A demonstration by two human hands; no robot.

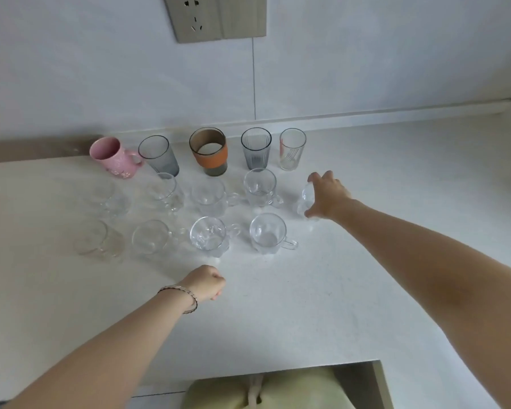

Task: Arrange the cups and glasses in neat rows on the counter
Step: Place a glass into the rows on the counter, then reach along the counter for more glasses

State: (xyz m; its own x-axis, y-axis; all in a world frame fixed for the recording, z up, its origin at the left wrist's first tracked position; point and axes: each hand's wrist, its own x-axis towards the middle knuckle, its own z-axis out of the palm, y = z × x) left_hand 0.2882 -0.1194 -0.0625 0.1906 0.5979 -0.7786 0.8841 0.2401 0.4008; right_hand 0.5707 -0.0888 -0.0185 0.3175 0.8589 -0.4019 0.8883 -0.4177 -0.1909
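I note, left to right along the white counter: pink mug with pale speckles, smoky grey glass, brown glass with orange band, grey ribbed glass, clear striped glass.

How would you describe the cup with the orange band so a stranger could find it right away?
Look below the wall socket, at the back row of the counter. The banded cup stands in the middle of five, and it alone wears an orange sleeve.

pale tiled wall with a grey socket plate above a white counter.
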